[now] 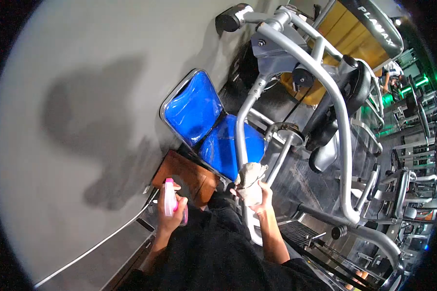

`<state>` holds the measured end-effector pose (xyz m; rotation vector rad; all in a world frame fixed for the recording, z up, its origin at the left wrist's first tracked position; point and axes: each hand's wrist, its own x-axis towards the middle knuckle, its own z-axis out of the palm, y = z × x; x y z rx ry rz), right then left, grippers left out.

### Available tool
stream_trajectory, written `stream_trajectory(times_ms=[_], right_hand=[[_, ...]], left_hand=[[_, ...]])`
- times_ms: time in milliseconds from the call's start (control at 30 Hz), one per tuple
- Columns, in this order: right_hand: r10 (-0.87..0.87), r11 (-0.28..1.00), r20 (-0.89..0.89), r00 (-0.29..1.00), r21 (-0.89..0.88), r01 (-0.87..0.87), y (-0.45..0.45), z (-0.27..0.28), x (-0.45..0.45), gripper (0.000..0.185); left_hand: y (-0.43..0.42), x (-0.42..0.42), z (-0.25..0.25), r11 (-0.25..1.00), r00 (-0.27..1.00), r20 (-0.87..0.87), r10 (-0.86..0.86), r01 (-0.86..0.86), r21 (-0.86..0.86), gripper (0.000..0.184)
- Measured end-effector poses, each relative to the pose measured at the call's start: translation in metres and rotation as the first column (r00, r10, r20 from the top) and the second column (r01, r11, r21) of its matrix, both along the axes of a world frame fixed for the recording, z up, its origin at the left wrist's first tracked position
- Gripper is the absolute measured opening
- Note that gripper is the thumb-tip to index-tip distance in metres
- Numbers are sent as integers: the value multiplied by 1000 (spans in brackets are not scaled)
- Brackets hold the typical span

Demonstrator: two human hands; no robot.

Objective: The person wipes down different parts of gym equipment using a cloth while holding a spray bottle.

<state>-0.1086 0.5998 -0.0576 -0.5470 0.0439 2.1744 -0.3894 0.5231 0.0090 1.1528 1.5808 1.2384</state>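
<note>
My left hand (169,216) is wrapped round a spray bottle (170,198) with a white and pink trigger head; the palm and fingers hide most of its body. In my right hand (264,200) is a crumpled off-white cloth (251,180). The cloth overlaps a silver tube of the gym machine (241,131), but I cannot tell whether it touches the metal. Just beyond both hands stands a blue padded chair (230,143) with a metal frame. Below the left of the chair is a brown wooden box or stool (192,175).
A grey wall (73,58) with a shadow on it fills the left side. A white cable (99,241) runs down along the floor edge. Black pads (352,99) and curved tubes of the machine rise at right. More gym equipment (412,189) and a distant person (391,72) lie beyond.
</note>
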Motion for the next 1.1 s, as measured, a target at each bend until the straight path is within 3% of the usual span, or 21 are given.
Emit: stream_trajectory(times_ms=[67,100,133,267,333,400,433,533,567,600,667,700,733,833,933,1067,1100], right_hand=[[-41,999,-5,999,16,41,-1,3,-1,58],[-45,999,-7,999,22,45,-4,6,-2,58],[-76,997,21,997,6,76,-6,10,-3,58],[-170,984,38,985,-41,172,-23,7,0,59],[-228,973,102,968,-8,230,-34,2,-5,61],[-240,970,86,967,-3,241,-46,-3,-7,62],[-276,959,44,960,83,272,-50,12,-18,62],[-371,926,87,924,-38,376,-85,9,-32,61],[-319,947,14,948,-27,319,-100,-6,-31,59],[-401,910,25,916,-110,401,-114,-12,-37,57],[-447,888,-64,892,-157,433,-141,9,-55,57],[-497,864,-94,863,-149,481,-159,7,-59,57],[-415,910,-137,900,-59,411,-180,4,-56,55],[-602,785,-5,799,-189,590,-232,4,-56,55],[-678,722,54,733,-137,678,-283,2,-48,52],[-778,594,173,604,-110,797,-335,2,-34,48],[-806,543,227,547,-86,836,-344,1,-32,47]], left_hand=[[1,4,6,999,999,16,-33,33,5,34],[0,2,-2,995,993,-102,-66,72,62,38],[1,4,3,995,992,-104,-69,76,68,38],[-6,5,9,991,995,-24,-98,99,94,45],[-15,1,12,984,990,3,-144,142,104,47],[-25,-7,9,962,977,-25,-211,213,173,52],[-31,-13,2,952,966,19,-259,252,176,53],[-60,-32,-2,911,932,28,-362,347,225,56],[-71,-33,5,931,913,225,-340,293,218,58],[-81,-36,5,935,900,280,-335,281,217,61],[-98,-43,-9,916,853,361,-378,288,278,62],[-106,-38,-1,941,889,341,-307,229,250,58],[-111,-39,-4,931,874,347,-341,264,251,58],[-119,-41,-10,847,877,65,-477,439,301,46],[-122,-38,-10,747,722,198,-663,622,234,61],[-126,-13,-15,622,612,141,-778,720,308,42],[-129,-4,-13,591,563,183,-806,743,315,48]])
